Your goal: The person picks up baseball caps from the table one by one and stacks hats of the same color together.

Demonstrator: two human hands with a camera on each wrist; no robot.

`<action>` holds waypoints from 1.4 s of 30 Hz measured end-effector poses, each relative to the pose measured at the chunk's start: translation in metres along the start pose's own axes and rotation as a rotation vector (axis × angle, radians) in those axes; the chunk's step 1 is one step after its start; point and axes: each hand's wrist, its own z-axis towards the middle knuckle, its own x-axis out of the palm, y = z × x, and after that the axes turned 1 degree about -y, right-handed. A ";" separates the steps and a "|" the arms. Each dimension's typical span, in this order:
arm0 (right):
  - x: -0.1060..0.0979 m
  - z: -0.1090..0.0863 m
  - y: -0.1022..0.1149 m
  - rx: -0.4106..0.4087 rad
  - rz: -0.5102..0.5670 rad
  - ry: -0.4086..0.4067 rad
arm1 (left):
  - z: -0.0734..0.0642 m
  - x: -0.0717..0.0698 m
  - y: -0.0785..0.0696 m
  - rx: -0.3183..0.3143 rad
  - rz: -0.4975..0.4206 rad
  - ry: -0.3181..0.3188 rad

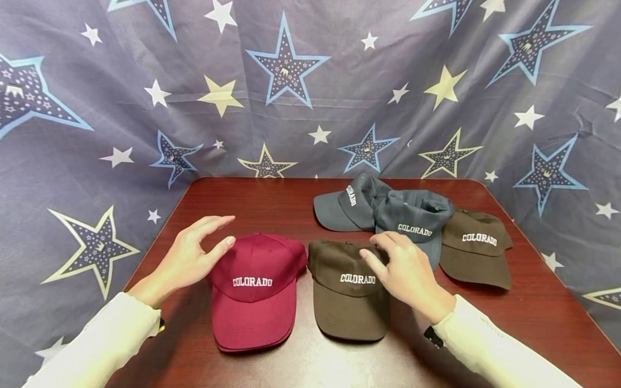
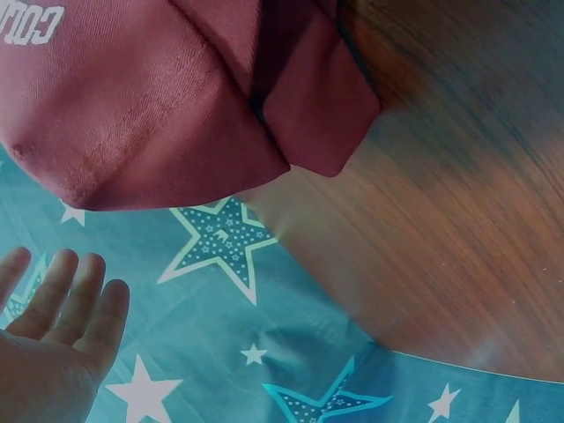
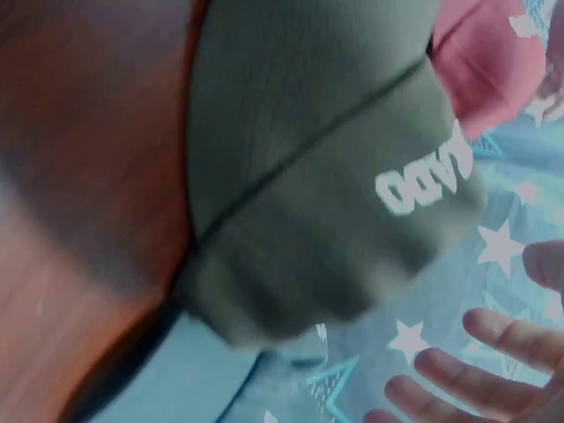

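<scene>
A maroon cap [image 1: 257, 307] lettered COLORADO lies on the table with its brim toward me. Beside its upper left hovers my left hand [image 1: 191, 253], thumb and fingers spread apart; in the left wrist view the fingers [image 2: 86, 300] are clear of the maroon cap [image 2: 150, 106]. A brown cap [image 1: 346, 312] with the same lettering sits just right of the maroon one. Over its right side is my right hand [image 1: 407, 272], partly covering it in the head view. The right wrist view shows those fingers [image 3: 449, 374] extended and apart from the brown cap [image 3: 308, 203].
Two blue-grey caps [image 1: 335, 213] overlap at the back right of the dark red wooden table [image 1: 233, 199]. Another brown cap [image 1: 477, 253] lies right of them, touching the nearer one. A star-patterned cloth [image 1: 310, 124] hangs behind the table.
</scene>
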 end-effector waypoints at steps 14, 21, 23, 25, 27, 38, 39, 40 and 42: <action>-0.047 0.009 -0.045 0.188 -0.065 -0.035 | -0.009 -0.004 0.007 -0.017 0.001 -0.020; -0.064 0.010 -0.075 0.295 -0.122 0.006 | -0.012 -0.007 0.010 -0.013 0.005 -0.029; -0.068 0.009 -0.085 0.323 -0.142 0.023 | -0.014 -0.008 0.011 -0.016 0.007 -0.030; -0.072 0.009 -0.094 0.354 -0.158 0.040 | -0.015 -0.009 0.012 -0.022 0.009 -0.032; -0.076 0.009 -0.103 0.380 -0.172 0.052 | -0.017 -0.009 0.013 -0.029 0.009 -0.034; -0.089 0.008 -0.150 0.487 -0.231 0.152 | -0.021 -0.010 0.014 -0.032 0.012 -0.038; -0.089 0.008 -0.154 0.501 -0.238 0.174 | -0.021 -0.011 0.014 -0.031 0.013 -0.038; -0.090 0.007 -0.158 0.511 -0.246 0.194 | -0.021 -0.011 0.015 -0.031 0.015 -0.039; -0.091 0.006 -0.166 0.533 -0.261 0.234 | -0.023 -0.011 0.015 -0.032 0.017 -0.039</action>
